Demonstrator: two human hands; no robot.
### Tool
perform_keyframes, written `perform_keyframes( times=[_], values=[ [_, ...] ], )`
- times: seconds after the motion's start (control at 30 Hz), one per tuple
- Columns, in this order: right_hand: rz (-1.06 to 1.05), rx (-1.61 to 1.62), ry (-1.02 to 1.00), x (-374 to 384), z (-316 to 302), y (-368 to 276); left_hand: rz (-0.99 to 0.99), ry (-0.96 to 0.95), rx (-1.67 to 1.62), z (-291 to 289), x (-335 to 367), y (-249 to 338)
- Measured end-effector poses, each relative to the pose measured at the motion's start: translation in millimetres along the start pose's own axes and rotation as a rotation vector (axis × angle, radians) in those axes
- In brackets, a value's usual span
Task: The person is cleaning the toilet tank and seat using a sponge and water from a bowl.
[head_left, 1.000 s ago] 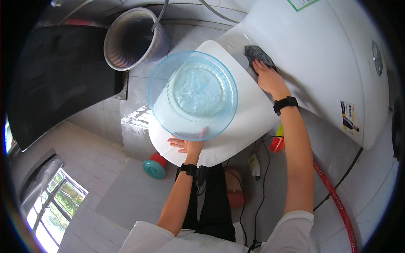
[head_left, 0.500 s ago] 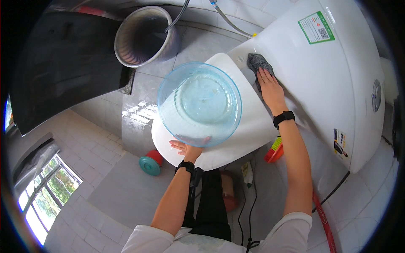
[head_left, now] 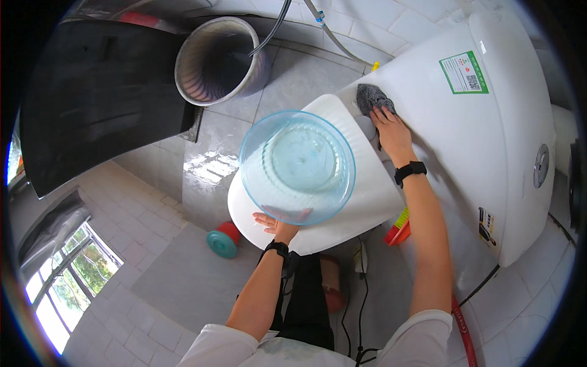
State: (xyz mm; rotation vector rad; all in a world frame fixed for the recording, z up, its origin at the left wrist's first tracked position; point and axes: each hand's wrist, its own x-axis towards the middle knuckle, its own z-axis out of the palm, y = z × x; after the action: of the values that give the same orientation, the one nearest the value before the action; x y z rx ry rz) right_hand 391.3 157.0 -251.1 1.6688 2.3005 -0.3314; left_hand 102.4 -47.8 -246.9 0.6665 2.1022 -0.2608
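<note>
Bathroom: white toilet, tiled walls

The cloth is mottled dark grey, the basin see-through pale blue with a ribbed ring pattern, and the toilet lid beneath it plain white. The white cistern bears a white label edged in green. Black colours the wristbands and trousers, teal the round cap, red the hose.
</note>
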Motion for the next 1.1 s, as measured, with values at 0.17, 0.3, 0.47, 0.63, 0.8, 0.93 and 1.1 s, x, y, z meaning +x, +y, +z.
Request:
perform_keyframes(
  times=[0.17,0.3,0.47,0.63,0.8,0.93,1.1],
  values=[
    [-0.046,0.027,0.036,38,-17,1,-0.048,0.084,0.018,14,1,3],
    [-0.218,0.142,0.056,47,-24,-5,-0.043,0.082,0.013,20,17,-17],
    [-0.067,0.013,0.133,17,-9,-14,0.036,-0.014,-0.016,24,20,-25],
    [0.017,-0.21,0.207,57,-18,0,-0.008,0.064,-0.046,5,-6,2],
    [0.03,-0.113,0.169,24,-1,-6,-0.042,0.079,-0.036,11,10,-10],
    [0.021,-0.061,0.121,-64,16,4,0.027,-0.049,0.117,10,16,-14],
    [0.062,-0.041,0.064,-83,22,11,0.234,-0.254,0.033,-10,1,5]
  ],
)
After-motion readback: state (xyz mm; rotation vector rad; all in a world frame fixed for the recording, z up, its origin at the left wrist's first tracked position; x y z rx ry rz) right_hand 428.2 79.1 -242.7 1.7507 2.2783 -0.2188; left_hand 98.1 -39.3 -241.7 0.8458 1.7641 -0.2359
